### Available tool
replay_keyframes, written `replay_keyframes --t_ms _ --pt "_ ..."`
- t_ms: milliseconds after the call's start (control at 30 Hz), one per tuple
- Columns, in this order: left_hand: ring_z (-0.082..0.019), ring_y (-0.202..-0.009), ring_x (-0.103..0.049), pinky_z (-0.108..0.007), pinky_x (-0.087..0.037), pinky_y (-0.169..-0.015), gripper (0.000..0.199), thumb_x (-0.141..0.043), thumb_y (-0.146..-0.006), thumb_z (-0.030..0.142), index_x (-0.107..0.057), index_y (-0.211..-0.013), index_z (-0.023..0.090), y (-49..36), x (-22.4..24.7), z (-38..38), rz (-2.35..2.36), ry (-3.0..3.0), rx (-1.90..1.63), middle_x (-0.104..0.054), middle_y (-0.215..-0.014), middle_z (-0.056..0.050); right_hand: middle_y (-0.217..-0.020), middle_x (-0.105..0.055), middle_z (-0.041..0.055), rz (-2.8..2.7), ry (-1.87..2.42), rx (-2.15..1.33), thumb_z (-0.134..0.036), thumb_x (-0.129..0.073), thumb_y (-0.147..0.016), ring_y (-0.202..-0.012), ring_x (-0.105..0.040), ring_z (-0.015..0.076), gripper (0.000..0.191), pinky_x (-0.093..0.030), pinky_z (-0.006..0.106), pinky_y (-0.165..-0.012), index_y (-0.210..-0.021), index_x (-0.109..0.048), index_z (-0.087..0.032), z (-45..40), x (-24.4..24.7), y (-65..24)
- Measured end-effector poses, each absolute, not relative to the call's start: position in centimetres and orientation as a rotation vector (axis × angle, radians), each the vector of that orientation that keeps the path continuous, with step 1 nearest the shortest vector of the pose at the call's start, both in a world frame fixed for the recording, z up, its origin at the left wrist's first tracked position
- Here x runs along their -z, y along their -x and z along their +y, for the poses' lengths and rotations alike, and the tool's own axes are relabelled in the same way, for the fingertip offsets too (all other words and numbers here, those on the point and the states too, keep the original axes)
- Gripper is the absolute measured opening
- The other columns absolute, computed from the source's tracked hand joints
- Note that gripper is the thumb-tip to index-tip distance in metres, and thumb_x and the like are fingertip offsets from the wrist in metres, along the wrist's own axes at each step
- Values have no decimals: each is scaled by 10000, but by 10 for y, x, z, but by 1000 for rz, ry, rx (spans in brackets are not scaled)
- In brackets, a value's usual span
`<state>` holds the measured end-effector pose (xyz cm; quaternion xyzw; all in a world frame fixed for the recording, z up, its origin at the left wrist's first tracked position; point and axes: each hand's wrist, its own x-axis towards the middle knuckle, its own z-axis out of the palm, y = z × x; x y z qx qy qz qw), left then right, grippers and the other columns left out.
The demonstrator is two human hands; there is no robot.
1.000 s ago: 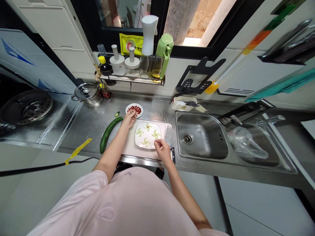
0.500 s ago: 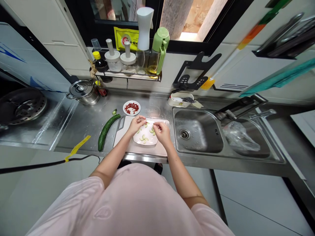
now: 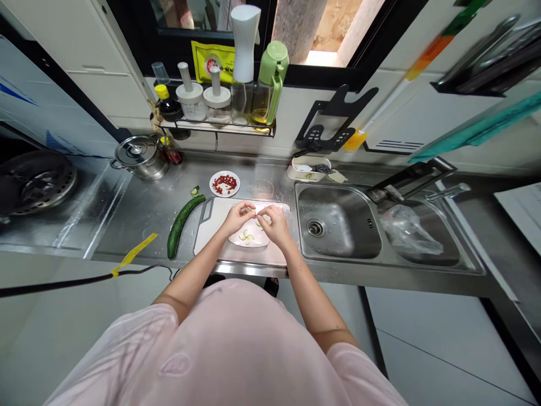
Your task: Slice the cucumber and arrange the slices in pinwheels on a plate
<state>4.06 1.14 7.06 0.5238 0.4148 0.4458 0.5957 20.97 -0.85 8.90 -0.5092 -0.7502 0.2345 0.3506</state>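
A stainless steel surface (image 3: 139,210) runs beneath a window, with a lidded pot (image 3: 141,158) and a sink (image 3: 338,223) on opposite sides of the cutting board (image 3: 211,228). On that board sits a white plate (image 3: 253,240) bearing pale green slices (image 3: 246,237). Both hands meet above the plate, the fingers of the left hand (image 3: 239,217) and right hand (image 3: 274,223) nearly closed, fingertips together; whether they pinch anything cannot be told. Beyond the board lies a dish of red pieces (image 3: 224,184); beside it, a cucumber (image 3: 181,225).

Blk-framed window (image 3: 363,56), s/s counter (image 3: 139,225), wht cabs (image 3: 91,67)
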Motion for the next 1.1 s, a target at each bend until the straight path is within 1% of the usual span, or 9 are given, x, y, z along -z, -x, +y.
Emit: replay_keyframes --t_ms 233,333,433,533,667,867,1100 --pt "-88 -665 -560 -214 -423 -653 275 -676 -757 329 -569 -936 151 -45 -69 9 940 -1242 -1031 -593 -704 14 -863 -585 39 -1941 1315 -627 -279 -501 -879 -875 -500 200 126 -370 335 -837 -801 -577 -214 -12 -85 -211" --pt "-108 -702 -588 -225 -429 -670 264 -641 -780 336 -563 -959 157 -46 -67 9 978 -1264 -1002 -600 -704 9 -868 -590 39 -1943 1319 -626 -278 -492 -884 -878 -505 201 128 -368 336 -850 -807 -572 -214 -12 -82 -214" --pt "-117 -725 -592 -234 -435 -686 240 -612 -792 331 -577 -967 172 -46 -60 9 1132 -1362 -984 -616 -737 3 -877 -598 43 -1937 1366 -600 -281 -490 -882 -893 -506 209 129 -360 347 -872 -811 -573 -214 -10 -76 -222" --pt "-113 -696 -568 -239 -434 -682 198 -601 -789 315 -608 -944 192 -44 -53 8 1361 -1521 -947 -627 -769 6 -886 -599 45 -1936 1442 -559 -283 -496 -877 -888 -498 210 131 -346 358 -895 -800 -576 -213 -7 -65 -231" --pt "-124 -674 -561 -260 -437 -695 192 -577 -805 293 -622 -977 219 -42 -48 5 1509 -1721 -789 -653 -800 9 -898 -588 55 -1989 1558 -545 -292 -495 -877 -908 -480 224 144 -354 353 -863 -801 -591 -214 -4 -47 -239" --pt "-171 -823 -576 -303 -431 -818 201 -557 -821 243 -632 -1005 216 -46 -42 -1 1521 -2001 -595 -665 -858 -17 -936 -565 59 -2098 1670 -512 -290 -488 -883 -944 -448 231 149 -356 336 -817 -834 -610 -218 -2 -26 -243" --pt "-198 -927 -548 -319 -420 -842 234 -502 -864 256 -654 -1040 221 -53 -31 -5 1478 -2167 -459 -650 -945 -46 -971 -552 68 -2152 1742 -471 -307 -488 -892 -964 -427 238 164 -346 341 -810 -850 -618 -217 0 -18 -242"
